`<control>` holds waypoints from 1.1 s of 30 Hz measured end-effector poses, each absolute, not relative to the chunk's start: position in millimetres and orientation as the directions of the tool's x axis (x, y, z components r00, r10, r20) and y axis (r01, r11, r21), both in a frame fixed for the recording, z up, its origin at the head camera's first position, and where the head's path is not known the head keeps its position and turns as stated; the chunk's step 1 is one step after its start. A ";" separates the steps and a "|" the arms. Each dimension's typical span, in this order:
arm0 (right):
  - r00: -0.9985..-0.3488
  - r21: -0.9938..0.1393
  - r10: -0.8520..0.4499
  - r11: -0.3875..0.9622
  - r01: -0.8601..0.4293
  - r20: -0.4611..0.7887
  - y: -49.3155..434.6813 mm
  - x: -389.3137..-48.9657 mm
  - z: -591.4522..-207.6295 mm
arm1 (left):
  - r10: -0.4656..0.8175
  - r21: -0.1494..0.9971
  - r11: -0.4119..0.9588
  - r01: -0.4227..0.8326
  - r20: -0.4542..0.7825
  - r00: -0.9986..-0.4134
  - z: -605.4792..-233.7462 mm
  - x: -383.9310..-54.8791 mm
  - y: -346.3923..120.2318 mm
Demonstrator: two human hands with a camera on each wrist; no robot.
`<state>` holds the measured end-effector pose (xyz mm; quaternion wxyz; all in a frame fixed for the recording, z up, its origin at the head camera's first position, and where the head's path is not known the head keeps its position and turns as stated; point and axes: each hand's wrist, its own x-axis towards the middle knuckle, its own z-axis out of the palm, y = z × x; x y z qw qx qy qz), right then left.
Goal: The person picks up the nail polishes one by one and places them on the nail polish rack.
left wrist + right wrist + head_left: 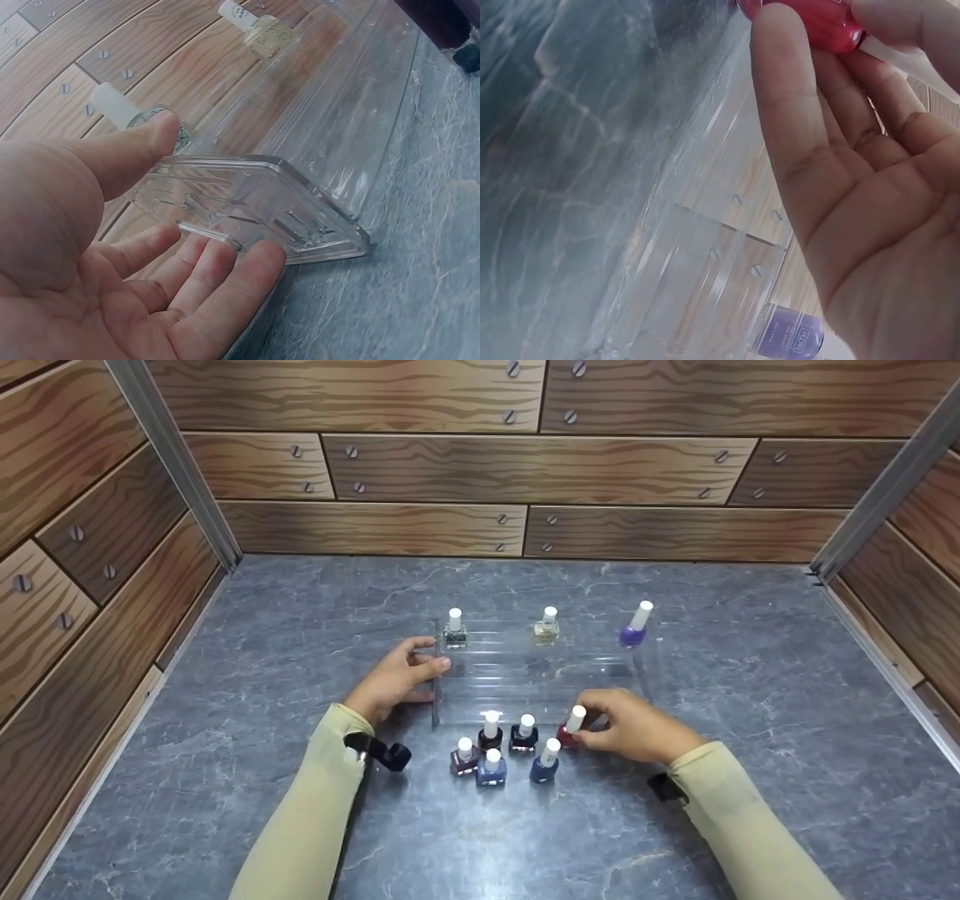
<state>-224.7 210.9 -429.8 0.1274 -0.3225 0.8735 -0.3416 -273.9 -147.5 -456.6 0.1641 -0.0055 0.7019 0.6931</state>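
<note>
My right hand (626, 724) pinches a red nail polish bottle (568, 735) with a white cap, at the front right edge of a clear stepped display rack (517, 690). In the right wrist view, the red glass shows between thumb and fingers. At the rack's left end panel, my left hand (397, 679) has its thumb over the top edge and its fingers along the outer face. The rack's back step carries a dark glittery bottle (454, 634), a pale gold glitter bottle (547, 630) and a purple bottle (634, 635), which leans slightly.
In front of the rack stand several more polish bottles: a maroon one (464, 763), a very dark one (490, 737), a black one (523, 739), a lighter blue one (491, 772) and a deep blue one (544, 769). Wood-patterned walls (525, 472) enclose the grey marbled table (262, 615).
</note>
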 end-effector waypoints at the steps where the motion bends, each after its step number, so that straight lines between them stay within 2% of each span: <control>1: -0.763 -0.678 -0.647 0.564 -0.472 -0.007 211.1 -224.3 -429.9 | 0.222 0.971 0.040 -0.235 -0.238 -0.946 -456.7 -273.6 -147.2; 15: -0.768 -0.710 -0.640 0.550 -0.441 -0.019 212.6 -223.5 -432.9 | 0.219 0.969 0.044 -0.242 -0.246 -0.944 -457.5 -273.8 -147.8; 33: -0.746 -0.678 -0.666 0.540 -0.499 0.019 212.4 -225.0 -432.5 | 0.227 0.972 0.048 -0.230 -0.234 -0.945 -455.8 -274.3 -147.1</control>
